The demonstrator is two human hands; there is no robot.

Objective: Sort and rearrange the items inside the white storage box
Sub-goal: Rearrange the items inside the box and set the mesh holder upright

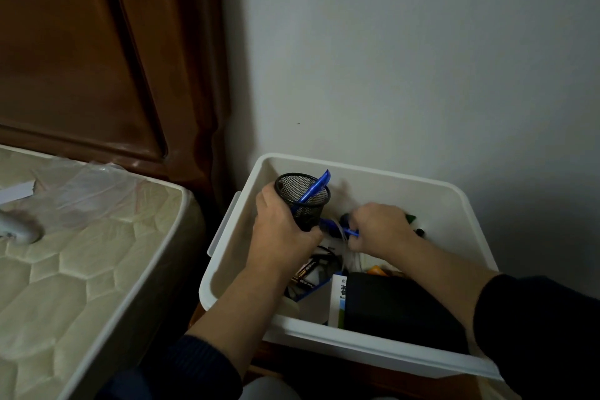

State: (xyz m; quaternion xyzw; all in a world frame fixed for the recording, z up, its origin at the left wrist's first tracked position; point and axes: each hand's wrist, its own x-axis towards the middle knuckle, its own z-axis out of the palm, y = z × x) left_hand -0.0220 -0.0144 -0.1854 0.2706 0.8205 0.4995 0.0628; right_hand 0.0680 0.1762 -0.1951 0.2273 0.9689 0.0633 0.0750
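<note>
White storage box sits against the wall, just beside the mattress. Both hands are inside it.

Left hand — fingers curled round the side of a black mesh pen cup, held a little tilted toward the back left corner of the box. One blue pen already stands in the cup, leaning on the rim.

Right hand — fingers bunched, pinching the end of a second blue pen that lies low in the box, its far end near the base of the cup. Something dark green shows behind the knuckles; cannot tell what it is.

Nearer the front of the box: a pack of batteries, a white carton with print, a large flat black case, all lying loose together.

Handling, as a judgement: the cup looks light and stiff, mesh giving good purchase, so a wrap round the wall suits it. Pens are light, smooth, likely to slip or roll; pinch at mid-barrel rather than at the tip. The tilted cup could spill its pen if tipped further.
</note>
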